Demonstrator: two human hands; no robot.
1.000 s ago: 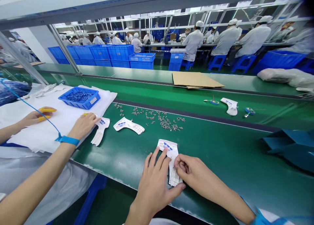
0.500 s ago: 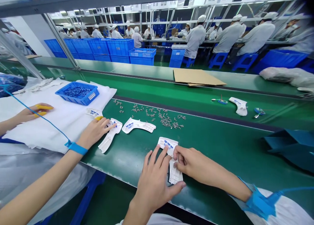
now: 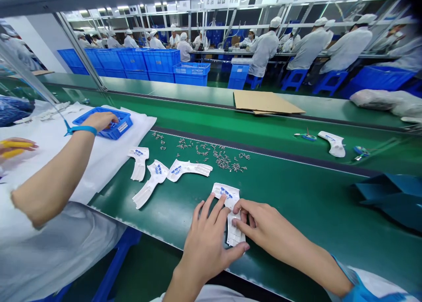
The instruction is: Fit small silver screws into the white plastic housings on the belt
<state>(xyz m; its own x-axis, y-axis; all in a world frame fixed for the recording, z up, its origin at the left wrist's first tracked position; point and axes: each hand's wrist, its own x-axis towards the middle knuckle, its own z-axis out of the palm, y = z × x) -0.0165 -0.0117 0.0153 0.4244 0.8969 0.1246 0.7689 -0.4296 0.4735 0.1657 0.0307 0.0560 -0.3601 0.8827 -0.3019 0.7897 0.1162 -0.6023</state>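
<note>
In front of me a white curved plastic handle shell (image 3: 235, 237) lies on the green bench, with a blue part (image 3: 226, 192) in its wide upper end. My left hand (image 3: 208, 239) rests over its left side, fingers spread and fingertips touching the upper end, thumb stretched toward the lower end. My right hand (image 3: 263, 223) is at the shell's right edge, thumb and fingers drawn together in a pinch over its middle. Whatever the pinch may hold is too small or hidden. Small metal pieces (image 3: 224, 161) are scattered beyond the shell.
Several similar shells (image 3: 190, 169) lie to the left. A co-worker's hand (image 3: 104, 119) is in a blue bin (image 3: 124, 127) on white sheeting. On the green conveyor (image 3: 273, 135) another shell (image 3: 333, 144) lies between small wired parts. Cardboard (image 3: 263, 101) sits beyond; dark green folded material (image 3: 389, 198) is at right.
The co-worker's hand has gone from a shell on the left to the blue bin. The shell on the conveyor has shifted right. My left hand stays; my right fingers shift only slightly.
</note>
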